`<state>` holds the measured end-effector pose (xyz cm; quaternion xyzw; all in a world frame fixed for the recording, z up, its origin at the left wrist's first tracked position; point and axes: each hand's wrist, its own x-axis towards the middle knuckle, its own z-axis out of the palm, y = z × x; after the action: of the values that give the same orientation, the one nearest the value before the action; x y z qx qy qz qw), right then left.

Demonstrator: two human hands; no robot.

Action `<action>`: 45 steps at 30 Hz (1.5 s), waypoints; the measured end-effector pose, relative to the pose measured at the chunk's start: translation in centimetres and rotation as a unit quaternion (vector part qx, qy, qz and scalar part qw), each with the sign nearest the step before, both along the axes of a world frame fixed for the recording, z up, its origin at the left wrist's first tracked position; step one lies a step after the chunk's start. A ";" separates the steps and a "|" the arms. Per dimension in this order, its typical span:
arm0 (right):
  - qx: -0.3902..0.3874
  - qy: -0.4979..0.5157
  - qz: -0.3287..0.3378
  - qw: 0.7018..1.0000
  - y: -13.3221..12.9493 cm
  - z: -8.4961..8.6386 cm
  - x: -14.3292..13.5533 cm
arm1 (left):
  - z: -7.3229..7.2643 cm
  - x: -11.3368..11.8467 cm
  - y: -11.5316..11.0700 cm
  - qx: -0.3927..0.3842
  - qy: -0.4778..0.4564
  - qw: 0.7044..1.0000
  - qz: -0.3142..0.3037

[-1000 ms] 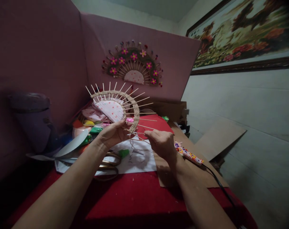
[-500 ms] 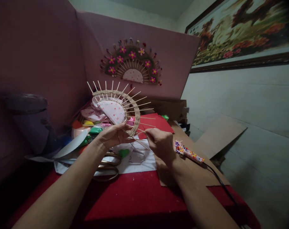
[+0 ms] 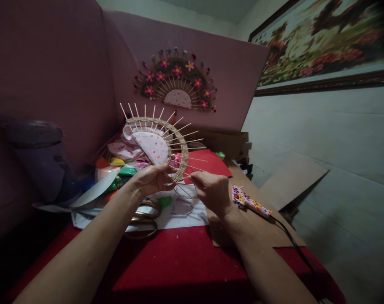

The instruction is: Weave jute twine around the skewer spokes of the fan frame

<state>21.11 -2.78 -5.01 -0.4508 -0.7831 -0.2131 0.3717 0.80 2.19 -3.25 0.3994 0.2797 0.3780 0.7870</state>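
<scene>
My left hand [image 3: 152, 179] grips the lower end of a half-round fan-shaped piece, its thumb over a white cloth panel [image 3: 152, 147] with pink dots. Thin wooden sticks [image 3: 177, 121] radiate from this panel, and a band of woven twine [image 3: 183, 147] runs through them in an arc. At the band's lower right end, my right hand [image 3: 211, 190] is closed in a pinch by the stick tips. Whether a stick end or a strand of twine lies between those fingertips, I cannot tell.
Large-handled scissors [image 3: 144, 221] and white paper [image 3: 182, 215] lie below the piece. Colourful packets [image 3: 127, 171] are heaped to the left. A flower-patterned glue gun [image 3: 250, 202] rests on cardboard [image 3: 223, 232] at right. A finished-looking flowered fan [image 3: 176, 82] hangs on the pink panel behind.
The fan-shaped piece has shifted slightly to the right and tilted a little in my left hand. My right hand has moved slightly left, still pinched near the band's lower end.
</scene>
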 end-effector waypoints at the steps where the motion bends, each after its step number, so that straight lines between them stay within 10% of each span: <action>1: -0.003 -0.003 -0.003 1.000 0.0 0.0 0.0 | 0.0 0.0 0.0 -0.003 0.005 1.000 0.001; 45: -0.005 0.046 -0.044 0.998 0.8 -0.7 -0.2 | 0.0 0.0 0.0 -0.030 0.053 0.998 -0.022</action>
<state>20.95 -1.95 -5.71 -0.4958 -0.7460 -0.2043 0.3949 0.80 2.19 -3.29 0.4010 0.3231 0.3300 0.7911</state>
